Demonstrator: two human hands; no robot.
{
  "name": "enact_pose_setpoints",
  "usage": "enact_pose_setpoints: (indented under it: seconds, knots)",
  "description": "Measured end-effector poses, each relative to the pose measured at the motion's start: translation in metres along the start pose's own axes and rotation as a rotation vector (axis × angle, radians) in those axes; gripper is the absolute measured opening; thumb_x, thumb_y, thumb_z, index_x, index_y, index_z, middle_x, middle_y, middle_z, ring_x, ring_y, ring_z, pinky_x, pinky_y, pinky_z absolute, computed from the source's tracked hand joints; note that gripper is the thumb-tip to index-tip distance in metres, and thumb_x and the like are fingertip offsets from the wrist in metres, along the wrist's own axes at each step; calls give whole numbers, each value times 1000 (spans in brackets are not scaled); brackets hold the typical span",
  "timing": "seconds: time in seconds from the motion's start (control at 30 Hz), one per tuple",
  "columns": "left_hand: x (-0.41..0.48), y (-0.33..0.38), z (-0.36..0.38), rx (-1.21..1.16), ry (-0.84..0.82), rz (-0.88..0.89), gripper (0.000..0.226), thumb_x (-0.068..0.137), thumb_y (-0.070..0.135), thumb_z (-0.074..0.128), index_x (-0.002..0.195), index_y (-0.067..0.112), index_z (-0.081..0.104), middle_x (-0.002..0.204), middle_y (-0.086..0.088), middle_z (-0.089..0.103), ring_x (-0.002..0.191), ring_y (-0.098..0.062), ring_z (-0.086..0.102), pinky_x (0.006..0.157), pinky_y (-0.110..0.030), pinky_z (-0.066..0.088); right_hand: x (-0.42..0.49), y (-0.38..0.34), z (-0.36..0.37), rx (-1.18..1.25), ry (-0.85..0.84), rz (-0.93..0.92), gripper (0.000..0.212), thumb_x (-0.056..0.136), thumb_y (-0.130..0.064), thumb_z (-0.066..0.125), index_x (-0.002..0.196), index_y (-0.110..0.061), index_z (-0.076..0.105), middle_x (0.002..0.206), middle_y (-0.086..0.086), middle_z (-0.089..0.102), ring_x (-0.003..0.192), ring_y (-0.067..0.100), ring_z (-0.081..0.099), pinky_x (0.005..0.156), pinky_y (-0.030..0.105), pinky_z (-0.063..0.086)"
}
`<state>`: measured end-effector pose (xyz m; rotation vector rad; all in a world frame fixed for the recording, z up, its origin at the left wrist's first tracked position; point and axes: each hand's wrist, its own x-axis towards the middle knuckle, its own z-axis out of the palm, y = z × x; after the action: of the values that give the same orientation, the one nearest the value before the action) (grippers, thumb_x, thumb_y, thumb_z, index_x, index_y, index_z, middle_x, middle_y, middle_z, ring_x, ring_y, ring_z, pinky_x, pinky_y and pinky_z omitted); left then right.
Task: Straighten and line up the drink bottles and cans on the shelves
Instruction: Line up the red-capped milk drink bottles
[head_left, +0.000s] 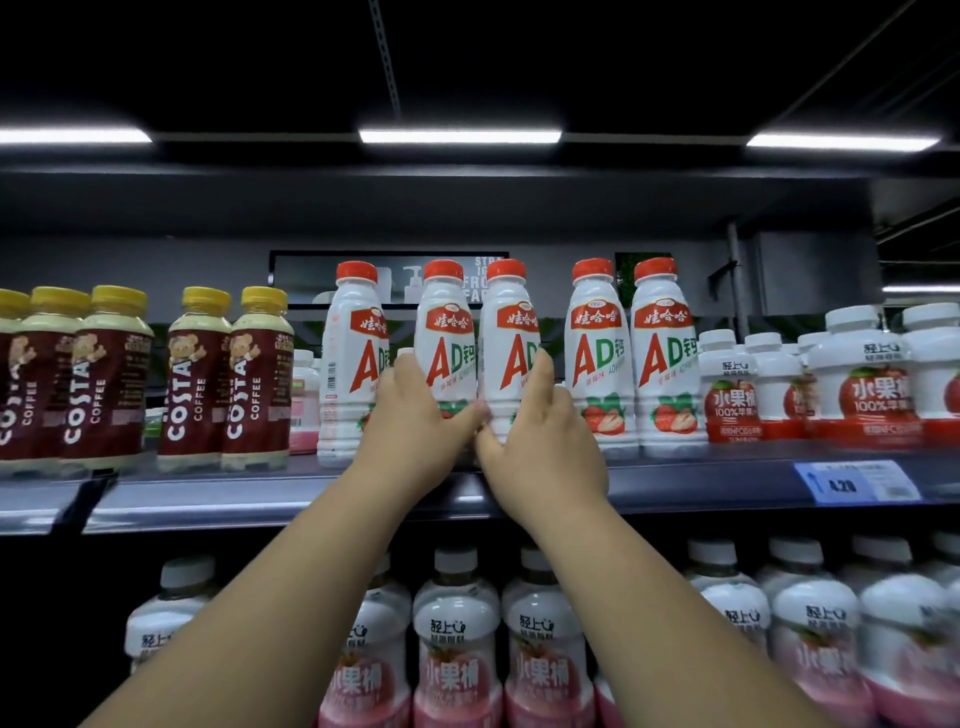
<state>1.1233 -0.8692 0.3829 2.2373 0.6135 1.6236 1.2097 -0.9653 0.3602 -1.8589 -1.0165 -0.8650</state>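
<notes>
5 AD bottles on upper shelf, Costa bottles left, fruit bottles right, lower-row bottles below

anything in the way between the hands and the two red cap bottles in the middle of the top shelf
Nothing visible. The left hand holds the left AD bottle and the right hand holds the right AD bottle beside it, with no other bottle in between.
</notes>
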Motion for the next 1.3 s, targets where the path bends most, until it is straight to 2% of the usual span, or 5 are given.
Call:
enact_pose_setpoints:
  seconds: [0.33, 0.57, 0.83, 1.07, 1.3]
  knots:
    - [-2, -3, 1, -42, 3, 36, 52, 87, 35, 71, 124, 16, 40, 110, 3, 52, 95, -15, 50, 77, -30, 43, -5, 0, 1, 24, 93, -25, 83, 96, -46, 53, 154, -12, 5, 142, 12, 39, 126, 28, 41, 102, 39, 39]
    - [-1, -8, 5, 51, 15, 73, 65, 90, 40, 64, 139, 11, 31, 127, -10, 52, 109, -28, 54, 87, -40, 46, -6, 1, 4, 8, 210, 0, 60, 90, -48, 62, 131, -14, 34, 122, 7, 53, 108, 26, 48, 94, 40, 41]
    - [-1, -8, 4, 93, -20, 108, 46, 87, 43, 64, 118, 20, 39, 117, -2, 62, 100, -27, 60, 74, -34, 43, -2, 1, 2, -273, 211, 46, 73, 93, -60, 43, 148, -18, 19, 129, 4, 55, 112, 26, 38, 86, 44, 21]
    - [0, -13, 7, 95, -10, 190, 58, 85, 50, 66, 128, 20, 43, 120, -5, 55, 107, -26, 56, 87, -41, 51, -6, 13, 3, -135, 298, 50, 56, 88, -61, 57, 120, -21, 37, 118, 1, 59, 111, 26, 42, 87, 41, 20]
    - [-5, -7, 3, 43, -21, 218, 47, 86, 40, 68, 124, 27, 45, 120, 6, 63, 104, -15, 60, 79, -27, 44, -7, 18, 8, -70, 371, 42, 60, 79, -56, 71, 120, -20, 45, 118, 3, 57, 111, 29, 46, 91, 44, 31]
